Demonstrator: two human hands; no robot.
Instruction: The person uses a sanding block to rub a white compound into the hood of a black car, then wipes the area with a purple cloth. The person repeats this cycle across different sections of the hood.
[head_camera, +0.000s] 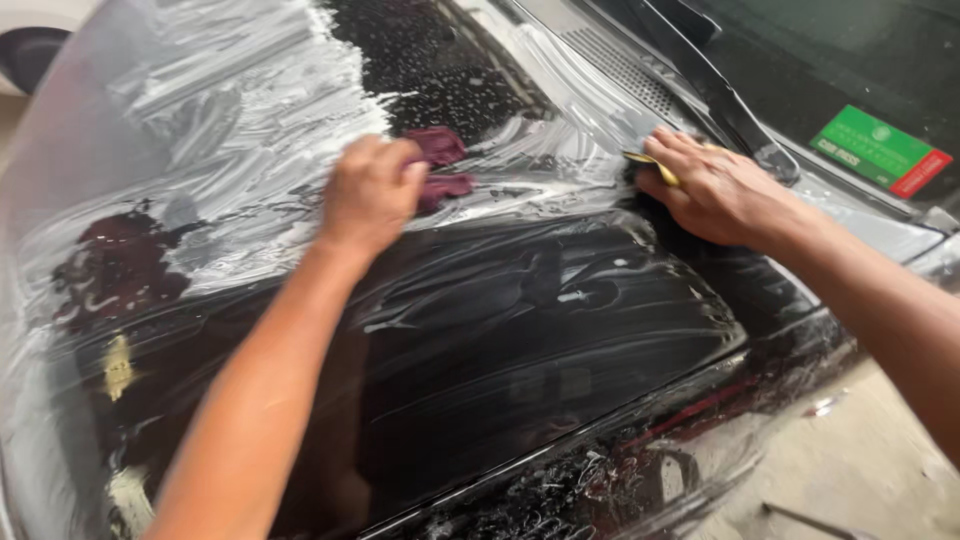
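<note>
My left hand (370, 190) is closed on a dark maroon cloth (440, 165) and presses it on a black car bonnet (520, 350) streaked with white soapy foam. My right hand (715, 190) lies flat near the bonnet's rear edge with a yellow sponge or pad (655, 165) under its fingers; only a small edge of the pad shows. Both forearms reach in from the bottom of the view.
The windscreen (830, 70) at top right carries a green and red sticker (880, 150), with a wiper arm (700, 85) and a cowl grille beside it. Thick foam (230, 90) covers the bonnet's upper left. Concrete floor (860, 470) shows at bottom right.
</note>
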